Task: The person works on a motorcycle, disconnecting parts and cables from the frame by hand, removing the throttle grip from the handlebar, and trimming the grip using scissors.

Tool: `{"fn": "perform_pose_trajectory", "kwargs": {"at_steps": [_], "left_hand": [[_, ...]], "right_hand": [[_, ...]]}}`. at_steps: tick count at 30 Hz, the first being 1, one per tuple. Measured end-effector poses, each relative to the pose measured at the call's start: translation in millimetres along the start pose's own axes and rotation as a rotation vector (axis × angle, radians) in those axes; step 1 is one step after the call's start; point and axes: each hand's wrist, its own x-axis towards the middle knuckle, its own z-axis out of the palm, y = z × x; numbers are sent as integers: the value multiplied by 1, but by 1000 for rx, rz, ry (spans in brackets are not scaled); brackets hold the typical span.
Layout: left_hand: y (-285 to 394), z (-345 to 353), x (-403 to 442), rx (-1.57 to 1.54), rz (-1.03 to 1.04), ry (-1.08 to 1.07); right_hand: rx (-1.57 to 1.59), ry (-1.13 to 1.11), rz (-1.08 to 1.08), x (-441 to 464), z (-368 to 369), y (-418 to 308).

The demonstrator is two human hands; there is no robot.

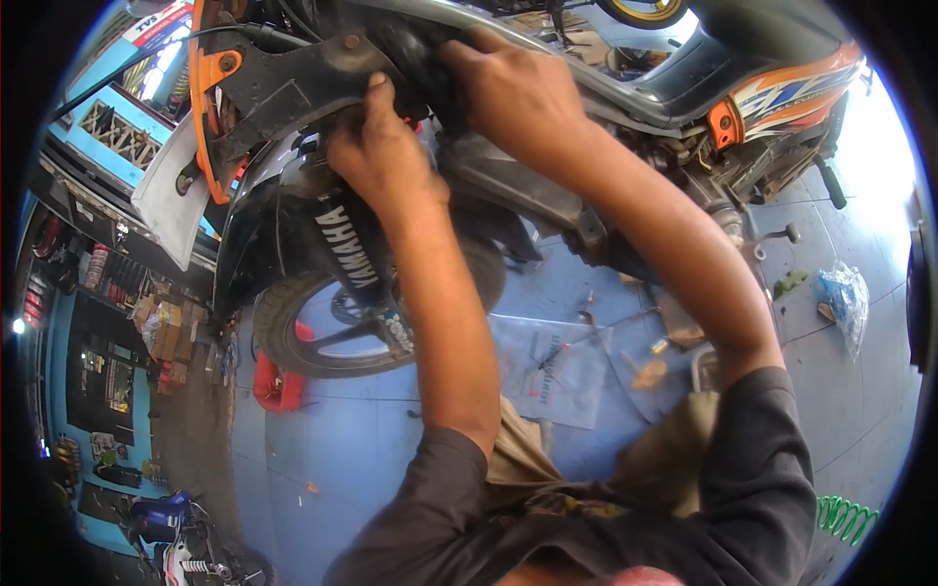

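Observation:
In the head view, my left hand [386, 156] is at the front of a motorcycle, its thumb up against the edge of a black plastic inner panel [293, 88]. Its other fingers are curled, and whatever they grip is hidden. My right hand [523, 93] reaches under the long grey body edge [596, 78], fingertips bent into a dark gap beside the frame. What those fingers pinch is too dark and blurred to make out. Below my left wrist are the black fork cover [342, 239] marked YAMAHA and the front wheel [332, 366]. Orange trim [202, 88] borders the panel.
On the blue tiled floor lie a printed clear plastic bag [552, 371], loose small parts and another crumpled bag [845, 303]. A red tray [277, 383] sits by the wheel. A green coiled hose [845, 520] is at right; shelves with boxes [171, 332] line the left.

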Motion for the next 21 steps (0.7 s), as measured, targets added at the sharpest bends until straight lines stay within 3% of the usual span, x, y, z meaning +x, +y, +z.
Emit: {"fn": "perform_pose_trajectory", "kwargs": {"at_steps": [5, 11, 13, 18, 20, 21], "left_hand": [[-1, -2, 6, -110, -39, 64], [-2, 7, 8, -103, -11, 120], [-3, 5, 10, -48, -29, 125], [-11, 7, 14, -287, -36, 126], [-17, 5, 17, -303, -24, 117], [-18, 4, 18, -323, -19, 101]], "right_hand": [[-136, 135, 54, -21, -13, 8], [-173, -85, 277, -50, -23, 36], [-231, -83, 176, -50, -19, 39], [-302, 44, 80, -66, -4, 40], [-260, 192, -121, -63, 2, 45], [-252, 190, -123, -62, 4, 46]]}}
